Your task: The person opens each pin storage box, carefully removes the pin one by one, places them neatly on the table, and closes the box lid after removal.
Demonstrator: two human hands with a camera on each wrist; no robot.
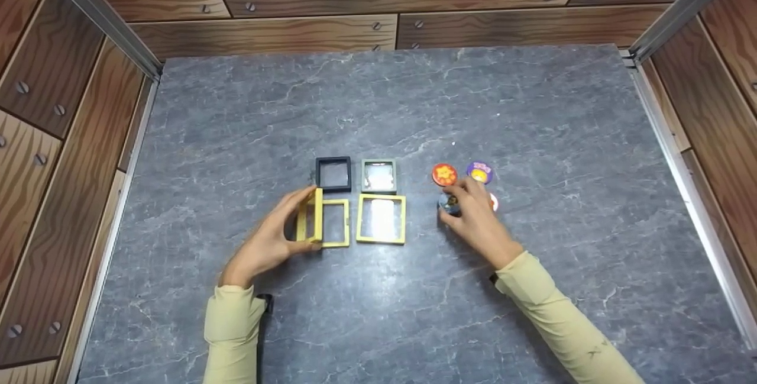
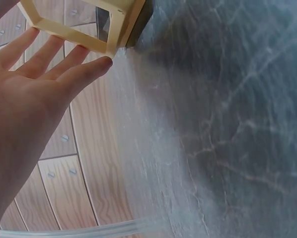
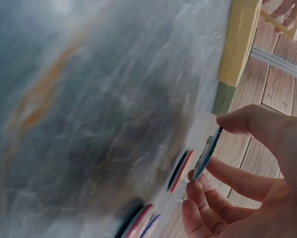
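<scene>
My left hand (image 1: 266, 245) holds the raised half of a yellow square display frame (image 1: 319, 215) between thumb and fingers. This frame's other half (image 1: 337, 244) lies flat on the tabletop beside it. In the left wrist view, the fingertips rest along the edge of the raised yellow half (image 2: 71, 34). My right hand (image 1: 480, 227) pinches a dark blue round badge (image 1: 447, 203) by its rim. The right wrist view shows this badge (image 3: 207, 154) edge-on, tilted between thumb and fingers. Close by lie a red badge with a yellow flower (image 1: 444, 174) and a purple badge (image 1: 480, 171).
A second yellow frame (image 1: 404, 218) lies right of the opened one. Behind them are a black frame (image 1: 333, 189) and a grey-green frame (image 1: 378, 191). A red-and-white badge (image 1: 495, 202) is mostly hidden by the right hand. Wood-patterned walls (image 1: 307, 32) border the grey marbled table (image 1: 378, 325).
</scene>
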